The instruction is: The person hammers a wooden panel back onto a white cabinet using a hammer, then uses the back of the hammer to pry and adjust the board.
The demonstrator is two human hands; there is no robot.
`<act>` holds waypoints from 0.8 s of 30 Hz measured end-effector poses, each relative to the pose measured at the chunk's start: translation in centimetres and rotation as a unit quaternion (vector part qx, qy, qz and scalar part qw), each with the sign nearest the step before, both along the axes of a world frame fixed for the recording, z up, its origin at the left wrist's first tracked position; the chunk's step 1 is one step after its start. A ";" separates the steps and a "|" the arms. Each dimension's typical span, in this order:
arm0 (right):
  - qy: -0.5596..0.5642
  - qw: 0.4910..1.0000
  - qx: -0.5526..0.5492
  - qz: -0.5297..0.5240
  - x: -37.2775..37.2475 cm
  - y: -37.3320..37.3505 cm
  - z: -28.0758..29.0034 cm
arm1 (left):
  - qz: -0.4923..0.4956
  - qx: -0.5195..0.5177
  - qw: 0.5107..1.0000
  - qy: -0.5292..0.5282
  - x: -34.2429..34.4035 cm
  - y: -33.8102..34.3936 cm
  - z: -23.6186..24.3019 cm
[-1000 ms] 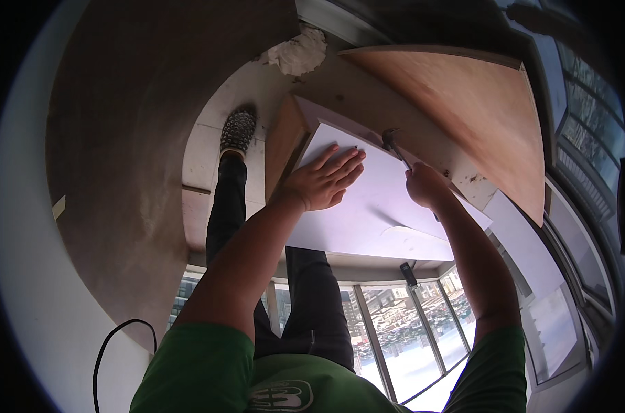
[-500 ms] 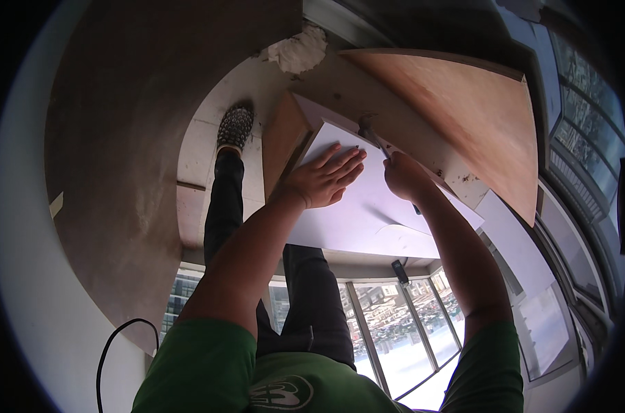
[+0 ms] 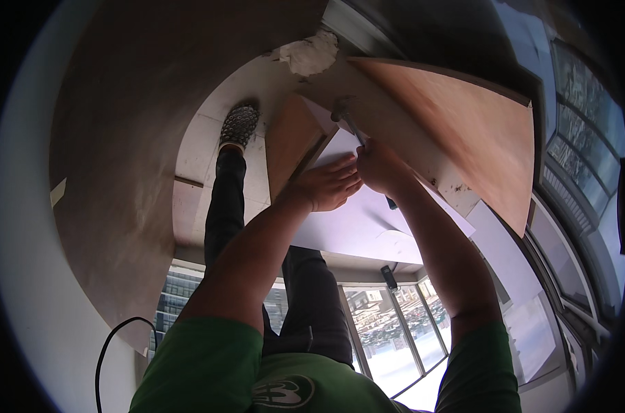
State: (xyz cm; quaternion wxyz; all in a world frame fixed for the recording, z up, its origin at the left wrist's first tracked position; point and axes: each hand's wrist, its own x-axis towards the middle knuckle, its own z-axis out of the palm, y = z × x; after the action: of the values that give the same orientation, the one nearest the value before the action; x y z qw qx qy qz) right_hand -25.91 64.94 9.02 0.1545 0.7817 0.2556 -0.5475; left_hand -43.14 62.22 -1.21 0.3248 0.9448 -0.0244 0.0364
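Note:
My right hand (image 3: 383, 167) is closed round the handle of a hammer (image 3: 351, 122), whose metal head sits above the far corner of a white panel (image 3: 367, 224). The handle's dark end shows below my fist. Flat on the panel rests my left hand (image 3: 331, 184), fingers stretched out and their tips close beside my right fist. The panel forms part of a box-like piece with a brown wooden side (image 3: 289, 141) at its left. My right hand partly hides the panel's far edge.
A large brown board (image 3: 120, 138) curves along the left. Another wooden board (image 3: 470, 124) leans at the right, by the windows. A whitish lump (image 3: 311, 54) lies on the floor at the far end. My patterned shoe (image 3: 240, 124) stands left of the box. A black cable (image 3: 116, 330) loops at lower left.
My right hand and the hammer have moved left and farther away, up against my left hand's fingertips. The left hand stays on the panel. The view has shifted slightly.

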 end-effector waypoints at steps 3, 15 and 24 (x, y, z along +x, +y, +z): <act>0.001 1.000 0.006 0.004 -0.6 0.7 -0.5 | 0.004 -0.003 1.000 -0.016 0.0 0.0 -0.2; 0.068 0.954 0.094 -0.276 1.9 2.0 1.3 | 0.074 -0.015 0.996 -0.044 0.0 0.0 -0.1; -0.020 0.940 0.114 -0.322 4.1 -3.1 0.8 | 0.249 -0.339 0.834 0.358 5.0 12.2 -2.7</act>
State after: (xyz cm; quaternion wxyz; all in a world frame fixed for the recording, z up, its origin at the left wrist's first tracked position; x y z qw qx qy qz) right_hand -21.85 61.88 9.79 -0.1152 0.8456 0.0480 -0.5190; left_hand -38.16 74.46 -3.86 0.5908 0.6966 0.3438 -0.2181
